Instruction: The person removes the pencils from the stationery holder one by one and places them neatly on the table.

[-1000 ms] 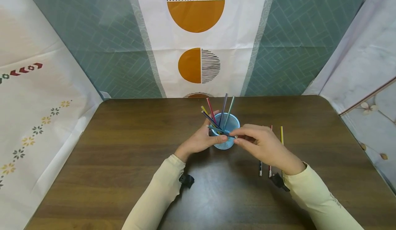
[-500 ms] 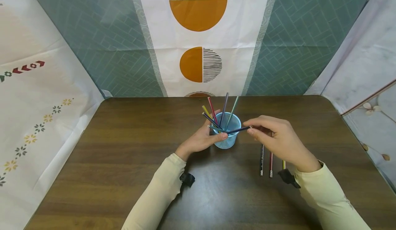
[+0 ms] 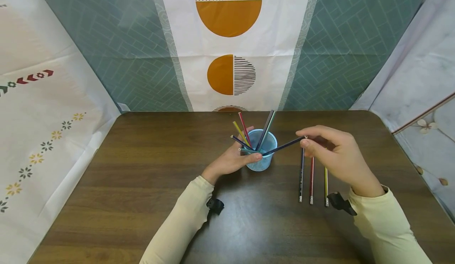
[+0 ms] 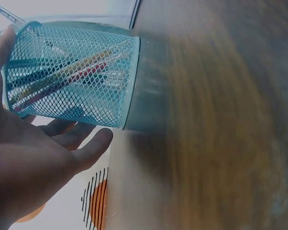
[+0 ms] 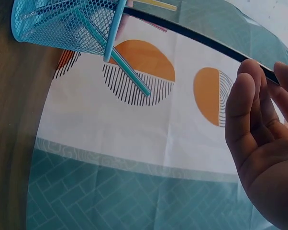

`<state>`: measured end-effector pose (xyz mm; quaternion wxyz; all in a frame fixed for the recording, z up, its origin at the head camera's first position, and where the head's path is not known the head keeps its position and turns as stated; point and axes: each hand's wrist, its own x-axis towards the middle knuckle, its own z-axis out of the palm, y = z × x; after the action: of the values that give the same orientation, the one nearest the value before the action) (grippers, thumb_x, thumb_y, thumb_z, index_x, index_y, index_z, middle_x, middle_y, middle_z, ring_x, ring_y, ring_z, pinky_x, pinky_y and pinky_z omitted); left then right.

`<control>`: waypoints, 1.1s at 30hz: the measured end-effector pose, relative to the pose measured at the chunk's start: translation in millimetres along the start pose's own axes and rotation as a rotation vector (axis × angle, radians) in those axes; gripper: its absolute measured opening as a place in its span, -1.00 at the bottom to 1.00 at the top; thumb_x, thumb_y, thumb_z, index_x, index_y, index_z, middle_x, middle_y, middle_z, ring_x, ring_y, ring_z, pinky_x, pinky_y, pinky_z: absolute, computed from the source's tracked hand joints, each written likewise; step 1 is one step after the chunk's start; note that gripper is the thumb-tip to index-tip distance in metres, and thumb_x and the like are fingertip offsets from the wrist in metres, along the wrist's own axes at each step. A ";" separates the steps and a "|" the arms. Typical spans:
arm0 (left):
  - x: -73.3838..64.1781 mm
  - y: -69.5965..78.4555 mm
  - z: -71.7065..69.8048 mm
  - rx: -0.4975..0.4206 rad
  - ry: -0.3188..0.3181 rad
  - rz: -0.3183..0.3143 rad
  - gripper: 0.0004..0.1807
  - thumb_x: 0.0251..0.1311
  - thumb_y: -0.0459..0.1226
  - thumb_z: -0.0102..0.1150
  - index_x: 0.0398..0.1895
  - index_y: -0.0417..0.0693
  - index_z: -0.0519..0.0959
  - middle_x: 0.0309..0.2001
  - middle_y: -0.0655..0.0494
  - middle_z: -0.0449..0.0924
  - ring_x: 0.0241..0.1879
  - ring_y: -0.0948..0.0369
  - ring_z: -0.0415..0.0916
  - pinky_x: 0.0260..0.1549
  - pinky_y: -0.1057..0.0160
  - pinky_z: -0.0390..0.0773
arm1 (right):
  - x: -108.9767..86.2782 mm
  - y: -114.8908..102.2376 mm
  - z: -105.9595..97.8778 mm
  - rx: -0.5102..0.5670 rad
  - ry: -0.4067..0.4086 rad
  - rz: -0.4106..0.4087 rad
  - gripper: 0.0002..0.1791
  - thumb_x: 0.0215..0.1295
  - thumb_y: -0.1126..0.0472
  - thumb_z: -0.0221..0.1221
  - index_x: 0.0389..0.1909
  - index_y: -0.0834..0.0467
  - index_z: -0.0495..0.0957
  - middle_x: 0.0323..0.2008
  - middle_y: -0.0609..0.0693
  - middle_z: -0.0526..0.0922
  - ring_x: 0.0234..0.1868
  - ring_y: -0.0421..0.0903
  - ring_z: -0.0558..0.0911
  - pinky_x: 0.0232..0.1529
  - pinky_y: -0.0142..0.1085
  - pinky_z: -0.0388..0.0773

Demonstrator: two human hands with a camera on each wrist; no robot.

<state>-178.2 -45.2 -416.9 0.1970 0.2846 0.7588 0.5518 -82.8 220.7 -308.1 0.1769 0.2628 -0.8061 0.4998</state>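
Observation:
A light blue mesh pencil cup (image 3: 258,165) stands on the table, held by my left hand (image 3: 230,162) with the thumb across its near rim. In the left wrist view the fingers lie along the cup's mesh wall (image 4: 72,79). Several pencils lean in it, including a red pencil (image 3: 243,126), a yellow pencil (image 3: 238,129) and a green pencil (image 3: 269,125). My right hand (image 3: 335,153) pinches the upper end of a dark pencil (image 3: 287,145) between thumb and fingers. This pencil slants right, its lower end inside the cup, as the right wrist view also shows.
Right of the cup, a black pencil (image 3: 301,179), a red pencil (image 3: 311,183) and a yellow pencil (image 3: 326,187) lie side by side on the brown wooden table (image 3: 142,169), below the right hand. Patterned cloths (image 3: 138,70) hang behind and beside the table.
My right hand has moved right and slightly away from me, drawing the dark pencil's end out from over the cup. A purple-grey pencil has swung right against the green one. The left hand stays put.

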 end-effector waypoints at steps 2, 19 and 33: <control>0.2 -0.4 0.2 -0.002 0.000 -0.004 -0.05 0.12 0.16 0.27 0.45 0.64 -0.14 0.34 0.04 0.23 0.28 0.00 0.27 0.19 -0.13 0.27 | 0.3 0.2 -1.9 0.033 0.017 0.003 -0.65 0.10 0.65 0.21 -0.09 0.34 0.62 -0.42 0.08 0.62 -0.50 -0.14 0.62 -0.44 -0.43 0.56; -0.1 0.5 0.2 -0.021 0.001 0.021 -0.05 0.14 0.14 0.27 0.47 0.56 -0.12 0.31 0.03 0.27 0.27 0.02 0.29 0.21 -0.11 0.25 | 5.1 -6.1 -12.2 0.244 0.175 -0.018 -0.74 0.11 0.73 0.08 -0.17 0.54 0.57 -0.49 0.20 0.61 -0.55 -0.09 0.61 -0.48 -0.43 0.54; -0.9 -0.7 -0.1 -0.007 0.004 0.017 -0.01 0.06 0.25 0.25 0.47 0.57 -0.13 0.35 0.03 0.23 0.31 0.00 0.22 0.23 -0.15 0.19 | 5.0 -4.1 -23.3 0.321 0.230 -0.059 -0.77 0.12 0.72 0.06 -0.18 0.63 0.51 -0.60 0.23 0.59 -0.59 -0.10 0.59 -0.50 -0.42 0.54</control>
<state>-177.7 -46.0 -417.5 0.1915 0.2892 0.7547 0.5569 -83.8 239.0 -292.3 0.2382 0.2525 -0.6826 0.6431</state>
